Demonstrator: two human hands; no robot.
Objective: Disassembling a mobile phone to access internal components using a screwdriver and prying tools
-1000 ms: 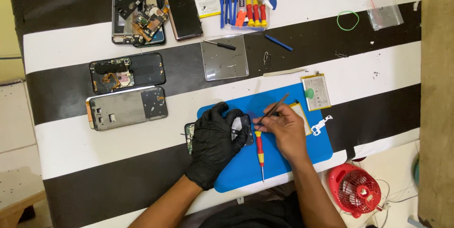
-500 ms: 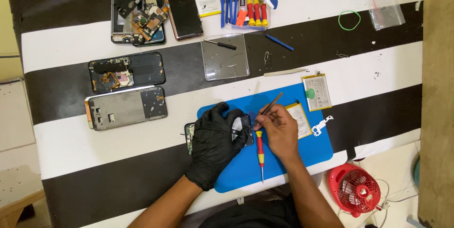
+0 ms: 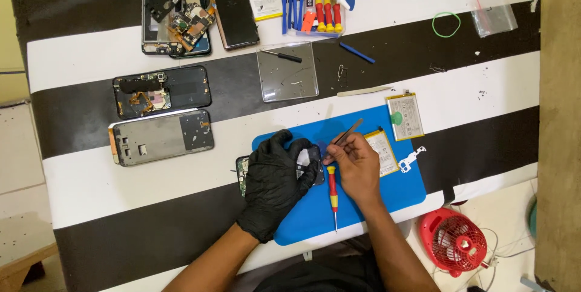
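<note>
Head view, the only one. A little below the centre of the frame, the left hand (image 3: 275, 186), in a black glove, lies curled over an opened phone (image 3: 307, 162) and pins it to the blue mat (image 3: 399, 190). Only the phone's ends show past the glove: a dark green edge at the left and the bare inner parts at the right, so its long axis runs roughly left to right across the frame.

The right hand (image 3: 357, 168), bare, sits just to the right of the glove. Its fingers are pinched narrow around metal tweezers (image 3: 344, 138), which slant from upper right down to lower left. The tip meets the phone's exposed right end, just beside the gloved fingertips; whether the tip grips anything is too small to tell. So the working spot lies between the two hands, left of the right hand's knuckles and under the left hand's fingertips, and both hands are equally close to it.

A red and yellow screwdriver (image 3: 333, 195) lies on the mat just below the phone, pointing straight down the frame, touching neither hand clearly. Right of the right hand rest two flat batteries (image 3: 404, 115) and a small white bracket (image 3: 413, 159).
</note>
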